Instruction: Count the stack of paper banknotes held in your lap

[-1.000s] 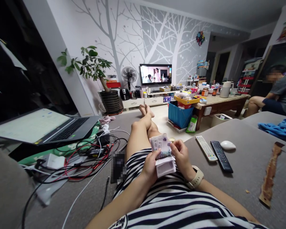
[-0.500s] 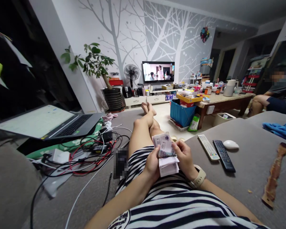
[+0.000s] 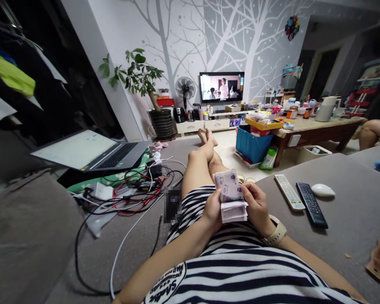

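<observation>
Above my lap, a stack of banknotes (image 3: pixel 229 186) in pale purple print is held between both hands. My left hand (image 3: pixel 213 207) is closed on the left edge of the stack, thumb on top. On the other side my right hand (image 3: pixel 256 204) pinches the right edge of the notes between thumb and fingers; a cream watch (image 3: pixel 277 231) is on that wrist. Folded note ends (image 3: pixel 234 212) hang down toward me below the upper part. The fingers behind the notes are hidden.
On the sofa to my right lie a white remote (image 3: pixel 289 192), a black remote (image 3: pixel 310 204) and a white mouse (image 3: pixel 323 190). Tangled cables (image 3: pixel 136 190) and an open laptop (image 3: pixel 120 154) are at left. Beyond my legs stands a blue bin (image 3: pixel 252 145) beside a cluttered table (image 3: pixel 329 126).
My view has turned to the right, then left enough that the whole scene sits further right. Both hands still hold the banknotes, and the upper note's face has shifted slightly.
</observation>
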Available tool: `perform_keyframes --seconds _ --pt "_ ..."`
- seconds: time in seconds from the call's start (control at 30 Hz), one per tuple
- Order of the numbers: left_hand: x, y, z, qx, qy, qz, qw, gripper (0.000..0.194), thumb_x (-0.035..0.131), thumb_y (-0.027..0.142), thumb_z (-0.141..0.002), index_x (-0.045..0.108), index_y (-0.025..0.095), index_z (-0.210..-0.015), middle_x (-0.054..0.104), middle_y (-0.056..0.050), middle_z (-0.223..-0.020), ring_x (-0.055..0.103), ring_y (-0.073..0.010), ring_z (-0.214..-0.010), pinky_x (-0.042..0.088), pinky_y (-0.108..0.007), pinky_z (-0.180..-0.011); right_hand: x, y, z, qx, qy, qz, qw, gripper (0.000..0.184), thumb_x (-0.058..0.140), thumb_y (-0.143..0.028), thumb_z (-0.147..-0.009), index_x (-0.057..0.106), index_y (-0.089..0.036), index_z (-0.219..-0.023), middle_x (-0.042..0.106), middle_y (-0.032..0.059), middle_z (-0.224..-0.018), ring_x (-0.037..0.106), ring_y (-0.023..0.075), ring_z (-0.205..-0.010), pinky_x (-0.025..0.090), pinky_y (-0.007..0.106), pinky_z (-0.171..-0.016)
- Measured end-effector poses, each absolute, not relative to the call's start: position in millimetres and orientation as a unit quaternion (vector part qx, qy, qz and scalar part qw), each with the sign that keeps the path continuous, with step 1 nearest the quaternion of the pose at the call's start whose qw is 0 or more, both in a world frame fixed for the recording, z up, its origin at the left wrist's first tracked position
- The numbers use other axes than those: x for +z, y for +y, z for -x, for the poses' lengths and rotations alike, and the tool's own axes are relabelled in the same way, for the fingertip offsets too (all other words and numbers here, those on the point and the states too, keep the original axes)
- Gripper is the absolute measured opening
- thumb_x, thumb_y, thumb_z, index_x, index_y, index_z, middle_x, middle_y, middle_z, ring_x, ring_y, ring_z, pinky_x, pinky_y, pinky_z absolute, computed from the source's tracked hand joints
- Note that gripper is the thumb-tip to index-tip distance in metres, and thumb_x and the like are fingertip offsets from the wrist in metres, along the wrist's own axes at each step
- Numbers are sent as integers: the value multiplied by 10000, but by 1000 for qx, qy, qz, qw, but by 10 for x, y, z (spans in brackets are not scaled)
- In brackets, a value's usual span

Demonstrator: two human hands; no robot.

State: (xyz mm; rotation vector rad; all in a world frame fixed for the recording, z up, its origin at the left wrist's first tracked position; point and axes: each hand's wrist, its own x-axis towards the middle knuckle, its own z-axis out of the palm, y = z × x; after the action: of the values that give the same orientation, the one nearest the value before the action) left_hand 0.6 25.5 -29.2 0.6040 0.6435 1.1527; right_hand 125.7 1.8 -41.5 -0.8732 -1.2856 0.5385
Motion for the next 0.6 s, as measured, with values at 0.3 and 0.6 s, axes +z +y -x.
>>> perform_keyframes --seconds 0.3,0.6 --pt "-227 208 -14 505 289 -256 772 301 608 313 -812 708 97 -996 787 -121 -889 736 -276 -939 573 -407 -878 -420 -5 -1273 260 -586 362 677 453 459 -492 -982 558 -208 -642 508 -7 -565 430 153 -532 335 300 -558" --pt "-196 182 -5 515 301 -285 750 223 585 241 -832 719 86 -919 782 -113 -806 744 -254 -860 575 -397 -873 -387 18 -1260 238 -565 394 685 406 548 -446 -952 492 -208 -628 456 -36 -577 411 136 -560 329 285 -579"
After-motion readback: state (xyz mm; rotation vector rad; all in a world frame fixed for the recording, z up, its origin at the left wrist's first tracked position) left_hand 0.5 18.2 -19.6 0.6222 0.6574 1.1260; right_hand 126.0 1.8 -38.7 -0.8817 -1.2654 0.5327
